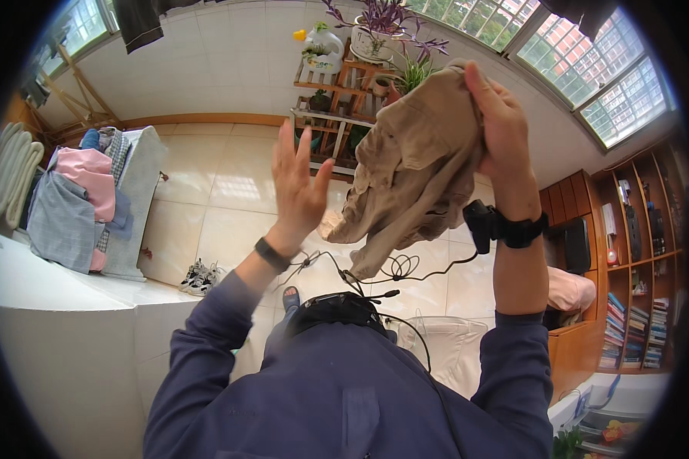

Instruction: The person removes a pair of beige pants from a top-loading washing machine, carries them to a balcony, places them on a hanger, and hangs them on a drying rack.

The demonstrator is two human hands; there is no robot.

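Note:
A crumpled tan garment hangs in the air in front of me, its lower end dangling over the tiled floor. My right hand grips its upper edge, thumb on the near side. To the left of the cloth, my left hand is raised with fingers spread and holds nothing. A gap shows between that palm and the fabric. What kind of garment it is, I cannot tell from the folds. My right wrist bears a strapped black device with a cable, my left a dark band.
Beyond the garment stands a wooden plant rack with potted plants. Folded clothes lie on a covered surface at left, near sneakers. Loose black cables hang before my waist. A white fabric basket and a bookshelf are at right.

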